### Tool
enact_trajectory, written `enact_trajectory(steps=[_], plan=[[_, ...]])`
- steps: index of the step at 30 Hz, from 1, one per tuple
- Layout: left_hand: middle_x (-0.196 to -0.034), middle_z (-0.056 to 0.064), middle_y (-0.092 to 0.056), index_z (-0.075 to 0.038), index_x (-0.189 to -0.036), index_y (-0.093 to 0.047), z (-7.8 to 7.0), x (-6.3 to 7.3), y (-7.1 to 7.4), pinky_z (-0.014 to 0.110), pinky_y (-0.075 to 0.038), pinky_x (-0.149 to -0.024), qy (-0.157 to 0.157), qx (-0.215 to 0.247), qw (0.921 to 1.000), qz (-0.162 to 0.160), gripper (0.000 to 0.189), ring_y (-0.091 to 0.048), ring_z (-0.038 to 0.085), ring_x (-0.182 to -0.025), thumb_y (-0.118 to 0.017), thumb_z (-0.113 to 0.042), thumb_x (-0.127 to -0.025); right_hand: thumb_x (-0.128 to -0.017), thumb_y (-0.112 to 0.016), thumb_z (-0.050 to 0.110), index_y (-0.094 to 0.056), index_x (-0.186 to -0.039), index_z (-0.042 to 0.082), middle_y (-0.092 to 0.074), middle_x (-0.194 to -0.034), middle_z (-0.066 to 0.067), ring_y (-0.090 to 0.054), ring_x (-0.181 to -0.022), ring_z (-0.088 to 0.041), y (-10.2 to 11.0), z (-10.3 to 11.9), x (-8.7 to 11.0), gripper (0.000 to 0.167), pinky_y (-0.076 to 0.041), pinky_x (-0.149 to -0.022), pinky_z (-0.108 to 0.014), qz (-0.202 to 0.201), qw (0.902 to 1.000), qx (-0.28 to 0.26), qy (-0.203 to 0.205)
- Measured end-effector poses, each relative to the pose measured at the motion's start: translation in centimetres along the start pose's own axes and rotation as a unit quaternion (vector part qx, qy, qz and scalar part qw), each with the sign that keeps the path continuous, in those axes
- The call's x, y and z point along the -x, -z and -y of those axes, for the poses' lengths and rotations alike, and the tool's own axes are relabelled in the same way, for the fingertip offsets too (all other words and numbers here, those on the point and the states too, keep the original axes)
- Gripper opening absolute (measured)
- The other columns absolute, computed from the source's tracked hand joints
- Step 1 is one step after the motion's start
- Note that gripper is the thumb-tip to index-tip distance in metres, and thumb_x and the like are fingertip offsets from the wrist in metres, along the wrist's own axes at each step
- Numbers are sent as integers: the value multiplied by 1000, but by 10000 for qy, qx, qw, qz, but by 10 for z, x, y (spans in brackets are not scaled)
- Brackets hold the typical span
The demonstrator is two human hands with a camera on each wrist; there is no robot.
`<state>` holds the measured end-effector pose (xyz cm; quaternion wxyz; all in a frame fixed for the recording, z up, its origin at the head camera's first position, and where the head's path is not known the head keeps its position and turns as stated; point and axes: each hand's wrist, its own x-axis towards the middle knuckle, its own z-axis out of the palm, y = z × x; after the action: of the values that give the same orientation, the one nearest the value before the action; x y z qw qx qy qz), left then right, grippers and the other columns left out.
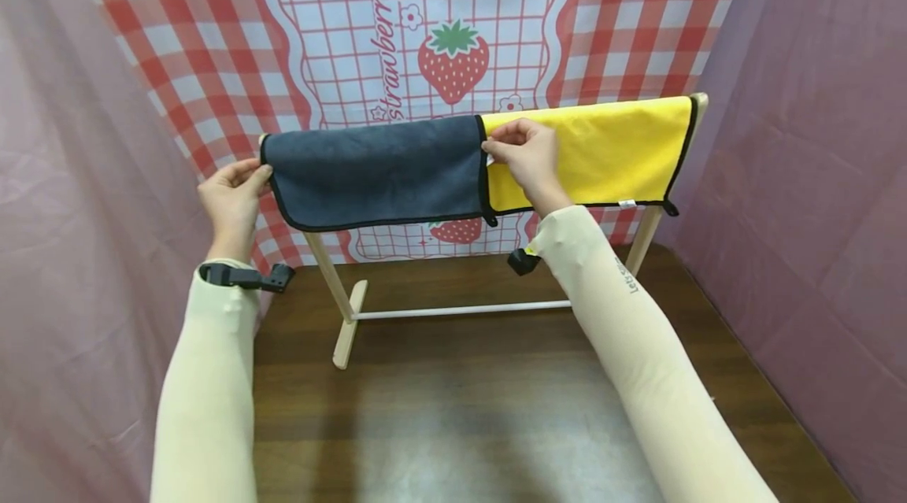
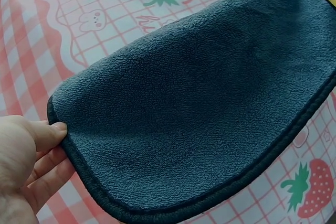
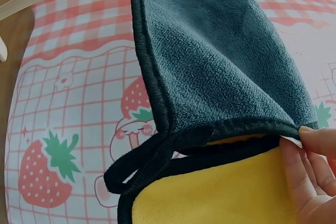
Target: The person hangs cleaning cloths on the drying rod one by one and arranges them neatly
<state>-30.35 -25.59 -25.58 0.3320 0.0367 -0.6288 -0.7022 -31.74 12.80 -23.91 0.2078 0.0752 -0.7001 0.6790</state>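
A dark grey towel [image 1: 375, 172] with black edging hangs folded over the top bar of a wooden rack. Beside it on the same bar hangs a yellow towel [image 1: 602, 149], also black-edged. My left hand [image 1: 232, 200] pinches the grey towel's left edge between thumb and fingers, as the left wrist view shows too. With my right hand [image 1: 531, 160] I pinch the grey towel's right edge, where it meets the yellow one. A black hanging loop [image 3: 139, 163] dangles from the grey towel's lower corner in the right wrist view.
The rack's wooden leg [image 1: 329, 275] and foot [image 1: 350, 326] stand on a brown wooden tabletop [image 1: 453, 408], with a white crossbar [image 1: 460, 309] low between the legs. Behind hangs a red checked strawberry cloth [image 1: 340, 31]. Pink curtains [image 1: 801, 172] enclose both sides.
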Motion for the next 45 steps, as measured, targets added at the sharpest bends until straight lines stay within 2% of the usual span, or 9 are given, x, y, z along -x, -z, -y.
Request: enact_trajectory(steps=[6,10,14,21,24,28,35,42,45], plan=[[-65,-9,-65,-12,-81,-71,2,1,-1,12,-53,-57,-92,-35,9999,-76,15,-61,3,-55,-75,2,-84,-83,-80,3,-69,-88,-1,-68,-79,-6,-64,-70,-17,-1,-3,0,13,-58,-68,-24,5,9999,-115,99],[-67,-8,-66,-7,-86,-72,3,1,-2,13,-54,-59,-178,-57,9998,-81,9,-62,4,-56,-76,0,-84,-83,-79,1,-68,-86,-1,-68,-78,-5,-64,-69,-17,-2,-4,0,11,-59,-68,-24,2,9997,-227,85],[-70,-4,-67,0,-91,-73,6,3,-1,15,-56,-62,-130,175,9998,-17,9,-65,7,-60,-76,2,-83,-83,-78,0,-68,-87,0,-68,-80,-5,-64,-71,-16,-1,-5,1,10,-59,-69,-25,37,9997,-234,103],[-70,-2,-68,-4,-86,-72,15,12,2,16,-56,-61,-132,414,9988,245,11,-65,7,-62,-74,6,-83,-84,-77,-1,-67,-91,-1,-69,-86,-7,-65,-76,-18,2,-9,4,12,-60,-72,-26,138,9994,-257,175],[-71,-4,-68,0,-90,-72,18,19,3,16,-56,-62,-257,252,9987,371,9,-66,6,-61,-74,5,-84,-85,-77,0,-67,-93,-2,-69,-87,-8,-66,-80,-18,6,-13,6,13,-60,-75,-27,189,9993,-268,162],[-72,-5,-70,4,-95,-70,26,29,4,16,-57,-62,-245,247,9979,546,10,-67,6,-60,-73,5,-85,-86,-76,2,-67,-94,-1,-69,-87,-8,-68,-81,-18,11,-22,11,13,-60,-76,-28,268,9990,-319,138],[-72,-4,-70,17,-100,-66,54,51,3,18,-57,-62,-171,474,9959,755,16,-67,6,-62,-70,9,-86,-86,-75,-1,-66,-98,-7,-69,-85,-5,-68,-76,-15,18,-39,23,16,-60,-73,-28,441,9982,-407,38],[-75,-6,-70,19,-101,-65,81,78,-1,18,-58,-65,100,375,9951,904,16,-68,4,-69,-67,13,-86,-85,-74,-4,-64,-100,-12,-69,-82,-4,-68,-71,-12,25,-56,41,20,-60,-70,-27,515,9982,-297,-50],[-76,-5,-70,14,-98,-69,93,91,-5,19,-58,-65,264,367,9939,1004,12,-67,4,-69,-66,15,-86,-85,-74,-4,-63,-102,-14,-70,-83,-6,-68,-70,-10,28,-67,49,22,-60,-70,-27,516,9981,-283,-166]])
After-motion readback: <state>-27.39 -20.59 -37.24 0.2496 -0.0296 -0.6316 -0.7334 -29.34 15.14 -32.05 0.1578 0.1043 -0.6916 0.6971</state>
